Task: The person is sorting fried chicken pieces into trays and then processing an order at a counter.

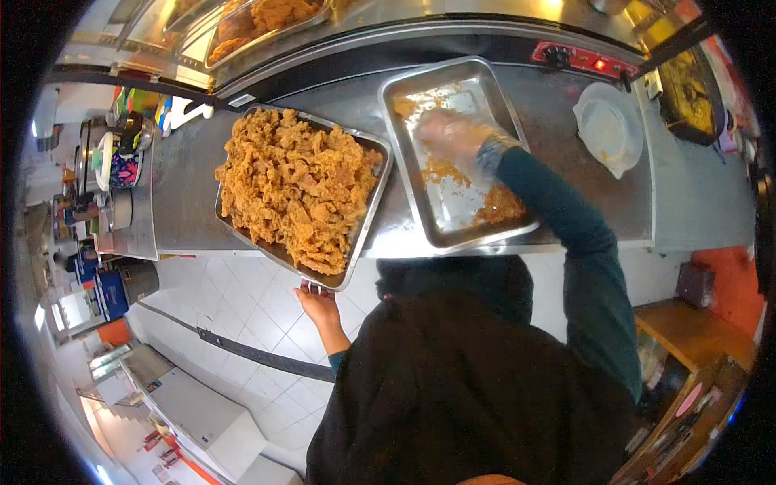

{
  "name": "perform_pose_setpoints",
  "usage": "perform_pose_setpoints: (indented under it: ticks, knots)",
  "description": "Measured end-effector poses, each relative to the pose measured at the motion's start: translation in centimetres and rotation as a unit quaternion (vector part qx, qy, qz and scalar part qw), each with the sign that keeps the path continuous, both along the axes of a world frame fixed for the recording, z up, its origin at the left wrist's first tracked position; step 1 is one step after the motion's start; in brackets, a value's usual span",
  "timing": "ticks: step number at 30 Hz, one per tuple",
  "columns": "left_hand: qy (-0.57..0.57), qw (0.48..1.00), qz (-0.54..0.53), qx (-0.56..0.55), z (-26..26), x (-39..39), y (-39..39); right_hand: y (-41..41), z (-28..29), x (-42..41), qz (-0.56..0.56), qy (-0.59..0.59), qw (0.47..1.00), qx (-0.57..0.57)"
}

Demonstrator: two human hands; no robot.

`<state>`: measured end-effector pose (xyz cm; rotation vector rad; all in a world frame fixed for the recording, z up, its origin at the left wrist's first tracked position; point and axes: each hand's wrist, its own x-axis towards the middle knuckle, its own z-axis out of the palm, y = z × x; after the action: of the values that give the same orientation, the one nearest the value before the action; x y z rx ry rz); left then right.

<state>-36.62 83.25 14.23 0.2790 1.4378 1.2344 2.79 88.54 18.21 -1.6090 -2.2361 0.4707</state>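
Note:
A metal tray (371, 225) heaped with fried battered pieces (294, 188), probably chicken, lies at an angle on the left of the counter. Its near corner juts past the counter edge, and my left hand (320, 310) grips it there, with part of the fingers hidden under the rim. To the right, a deeper metal tray (414, 197) holds only loose brown crumbs (500, 206) and smears. My right hand (451, 136), in a clear plastic glove, is inside that deeper tray, close to its floor. Motion blur hides its fingers and anything between them.
A glass display case (364, 27) with a tray of fried pieces (273, 18) borders the counter's far side. A red control panel (585, 60) shows a lit lamp. At right are a white plastic dish (609, 128) and a pan of yellow oil (691, 94). Pots and containers (118, 151) stand left.

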Motion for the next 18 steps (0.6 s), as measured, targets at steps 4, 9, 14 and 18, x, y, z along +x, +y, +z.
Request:
perform_pose_setpoints:
  ticks: [4,9,14,18]
  knots:
    - [0.0,1.0,-0.001,-0.004,-0.2,-0.4,-0.1,1.6,2.5,3.0,-0.094,0.285,0.947,-0.112]
    - [0.002,1.0,0.002,-0.02,-0.8,-0.8,-0.3,3.9,1.0,4.5,-0.179,0.36,0.907,-0.129]
    - [-0.008,0.999,0.043,-0.024,-0.7,-0.4,-0.7,5.4,2.7,-3.0,-0.241,0.016,0.968,-0.064]
    - [-0.025,1.0,0.012,-0.002,-0.4,-0.3,-0.8,6.1,-0.5,-2.6,-0.219,-0.021,0.975,0.034]
